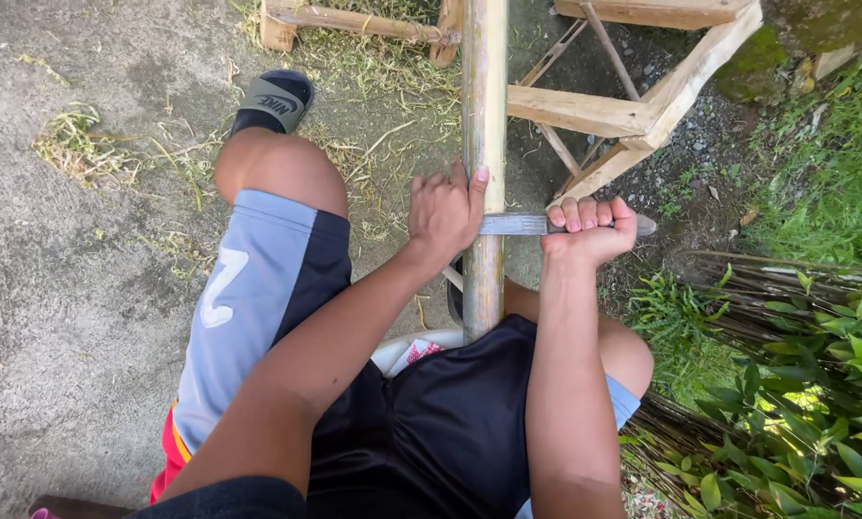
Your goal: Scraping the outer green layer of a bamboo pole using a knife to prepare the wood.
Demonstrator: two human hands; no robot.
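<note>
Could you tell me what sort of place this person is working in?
Probably an outdoor yard or garden edge used for rough bamboo work. The ground is bare concrete strewn with shavings, leafy plants grow alongside, and a rough wooden frame stands beyond the bamboo pole being scraped.

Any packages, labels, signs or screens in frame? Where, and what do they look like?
No packages, signs or screens.
Black slide sandal: upper left on the concrete, grey strap bearing white lettering.
Grey-blue and black shorts: on the left thigh, a large white printed numeral.
White cloth with red print: centre, under the upright bamboo pole, mostly hidden.
</note>
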